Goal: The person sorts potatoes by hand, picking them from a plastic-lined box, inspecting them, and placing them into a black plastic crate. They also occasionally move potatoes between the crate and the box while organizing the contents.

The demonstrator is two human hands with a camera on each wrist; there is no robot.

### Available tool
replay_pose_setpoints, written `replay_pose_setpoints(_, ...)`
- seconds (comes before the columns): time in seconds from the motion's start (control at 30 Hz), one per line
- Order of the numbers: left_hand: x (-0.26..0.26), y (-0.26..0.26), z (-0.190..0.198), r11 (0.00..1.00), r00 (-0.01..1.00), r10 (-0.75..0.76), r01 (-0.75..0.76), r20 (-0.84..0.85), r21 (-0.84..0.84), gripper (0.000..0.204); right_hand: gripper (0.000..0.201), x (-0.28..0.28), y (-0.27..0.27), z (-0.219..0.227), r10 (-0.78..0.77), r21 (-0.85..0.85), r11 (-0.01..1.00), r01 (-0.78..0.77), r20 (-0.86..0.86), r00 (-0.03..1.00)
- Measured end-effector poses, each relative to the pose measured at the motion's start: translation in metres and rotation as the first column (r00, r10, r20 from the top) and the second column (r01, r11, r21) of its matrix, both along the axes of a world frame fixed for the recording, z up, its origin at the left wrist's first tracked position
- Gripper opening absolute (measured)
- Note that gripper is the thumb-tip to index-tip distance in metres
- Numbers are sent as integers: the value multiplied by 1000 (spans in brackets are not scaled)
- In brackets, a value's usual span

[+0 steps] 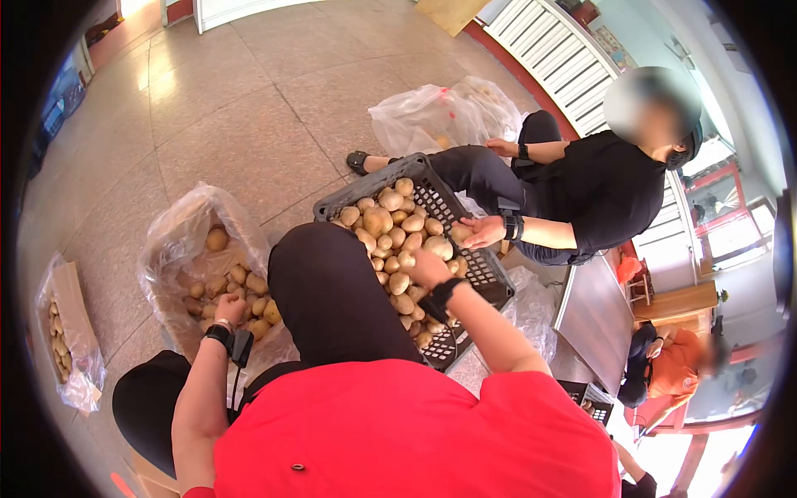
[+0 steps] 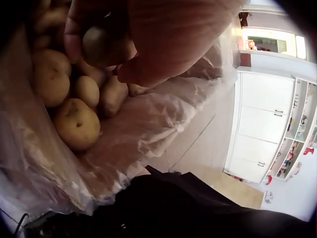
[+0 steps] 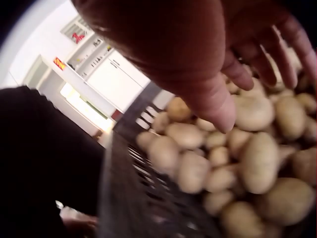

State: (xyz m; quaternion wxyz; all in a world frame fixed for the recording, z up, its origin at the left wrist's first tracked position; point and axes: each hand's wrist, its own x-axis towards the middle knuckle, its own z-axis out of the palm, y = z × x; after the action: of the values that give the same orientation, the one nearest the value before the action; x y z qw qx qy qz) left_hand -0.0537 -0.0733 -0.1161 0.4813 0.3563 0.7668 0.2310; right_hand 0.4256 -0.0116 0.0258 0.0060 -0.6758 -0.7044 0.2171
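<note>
Many potatoes [image 1: 402, 217] fill a black plastic crate [image 1: 419, 170]. Over them reaches the right hand [image 1: 430, 270]; in the right wrist view this hand [image 3: 218, 64] spreads its fingers above the potatoes [image 3: 260, 161], holding none that I can see. The left hand [image 1: 231, 309] is over a box lined with clear plastic [image 1: 162, 241], which holds more potatoes [image 1: 256, 284]. In the left wrist view the fingers of the left hand [image 2: 158, 44] curl round a small potato [image 2: 101, 47], above other potatoes [image 2: 77, 124] beside the plastic liner [image 2: 158, 111].
Across the crate sits a person in black [image 1: 614, 191], one hand [image 1: 486, 231] palm up at the crate's edge. Plastic bags [image 1: 415, 116] lie behind. Another lined box of potatoes [image 1: 79, 332] stands far left. A table [image 1: 599, 319] and a person in orange [image 1: 674, 365] are at right.
</note>
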Motion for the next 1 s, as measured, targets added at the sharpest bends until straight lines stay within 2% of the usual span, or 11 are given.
replay_pose_setpoints(0.03, 0, -4, -3, 1000, 1000, -5, 5, 1, -1, 40, 43, 16, -17, -27, -80, -21, 997, 80, 18, 997)
replay_pose_setpoints(0.07, -1, -8, -6, 998, 998, -34, 32, -47, -45, 39, 46, 11, -40, 0, -150, -43, 987, 158, 146, 978)
replay_pose_setpoints(0.13, 4, -9, 3, 994, 993, -69, 61, -96, -91, 38, 53, 31, -61, -15, -275, -29, 957, 287, 208, 938)
replay_pose_setpoints(0.2, 21, -10, 35, 972, 998, 16, -1, 62, -234, 39, 60, 60, -77, -47, -312, 11, 943, 331, 369, 876)
replay_pose_setpoints(0.23, 15, -11, 15, 973, 998, 11, 4, 62, -230, 39, 60, 70, -80, -49, -317, 14, 942, 336, 368, 874)
replay_pose_setpoints(0.3, 1, -18, -29, 960, 955, -249, 221, -161, -169, 43, 57, 91, -84, -52, -308, -175, 912, 371, 304, 901)
replay_pose_setpoints(0.33, 3, -20, -24, 961, 955, -249, 223, -160, -166, 43, 57, 105, -88, -63, -310, -172, 912, 372, 305, 901)
replay_pose_setpoints(0.4, 11, -27, -2, 889, 843, -453, 402, -290, -220, 45, 50, 131, -93, -89, -129, -246, 950, 192, 251, 959)
replay_pose_setpoints(0.6, 20, -29, 16, 864, 790, -501, 433, -353, -258, 44, 43, 92, -136, -3, -26, -323, 945, 43, 57, 998)
replay_pose_setpoints(0.73, 24, -26, 15, 890, 800, -453, 376, -394, -258, 44, 43, 71, -160, 15, 212, -411, 906, -105, 224, 951)
replay_pose_setpoints(1.0, 27, -21, 3, 906, 830, -415, 416, -371, -81, 50, 36, 70, -170, 19, 123, -106, 988, -113, 92, 988)
